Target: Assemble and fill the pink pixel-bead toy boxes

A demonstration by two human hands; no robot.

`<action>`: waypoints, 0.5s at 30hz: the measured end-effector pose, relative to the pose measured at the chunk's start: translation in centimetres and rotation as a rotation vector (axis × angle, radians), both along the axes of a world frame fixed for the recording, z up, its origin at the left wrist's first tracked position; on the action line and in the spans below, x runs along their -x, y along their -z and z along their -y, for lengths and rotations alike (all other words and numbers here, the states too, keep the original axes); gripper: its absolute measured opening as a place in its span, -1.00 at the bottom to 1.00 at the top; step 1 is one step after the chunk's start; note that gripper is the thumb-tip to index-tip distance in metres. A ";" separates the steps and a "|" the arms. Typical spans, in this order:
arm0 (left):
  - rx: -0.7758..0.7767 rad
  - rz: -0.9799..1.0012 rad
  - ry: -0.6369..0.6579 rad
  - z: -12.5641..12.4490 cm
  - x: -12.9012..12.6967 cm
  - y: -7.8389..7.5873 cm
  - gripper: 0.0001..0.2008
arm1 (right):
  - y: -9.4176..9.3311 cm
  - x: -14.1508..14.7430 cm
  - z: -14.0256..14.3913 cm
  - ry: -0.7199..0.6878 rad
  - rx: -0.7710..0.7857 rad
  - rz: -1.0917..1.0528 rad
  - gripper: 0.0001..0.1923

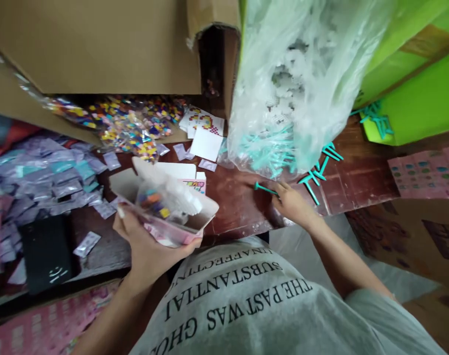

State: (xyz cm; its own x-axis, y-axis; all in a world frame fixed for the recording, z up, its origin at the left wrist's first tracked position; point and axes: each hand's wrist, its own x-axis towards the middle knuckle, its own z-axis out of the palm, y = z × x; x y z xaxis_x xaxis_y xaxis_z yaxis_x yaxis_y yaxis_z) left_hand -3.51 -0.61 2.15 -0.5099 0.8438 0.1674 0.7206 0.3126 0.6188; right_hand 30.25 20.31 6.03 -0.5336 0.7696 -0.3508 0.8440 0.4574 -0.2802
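Note:
My left hand (150, 241) is wrapped round a small pink and white cardboard box (209, 209) with its flaps up. Inside the box lie clear plastic bags (172, 197), one with coloured pieces in it. My right hand (293, 204) pinches the end of a small teal T-shaped plastic hammer (263, 188), held low over the dark red table (232, 197). Just beyond it, a big clear plastic bag (261, 108) bulges with teal hammers and white pieces. Several loose teal hammers (315, 182) lie right of the hand.
Small purple sachets (57, 172) are heaped at the left beside a black phone-like object (47, 251). Bags of coloured pieces (135, 123) and white printed cards (205, 140) lie at the back, under a large cardboard box (109, 44). A lime-green box (424, 98) stands at the right.

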 end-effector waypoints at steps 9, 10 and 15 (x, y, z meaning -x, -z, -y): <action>-0.120 -0.439 -0.038 -0.3 -1.5 1.0 0.57 | -7.3 11.6 1.7 -0.232 -0.133 -0.934 -0.72; -0.156 -0.481 -0.031 -0.4 -1.8 1.4 0.55 | -7.3 13.8 2.7 -0.322 -0.071 -0.946 -0.68; -0.131 -0.248 -0.219 1.9 -0.4 2.1 0.59 | -7.2 21.5 3.2 -0.635 0.257 -0.920 -0.63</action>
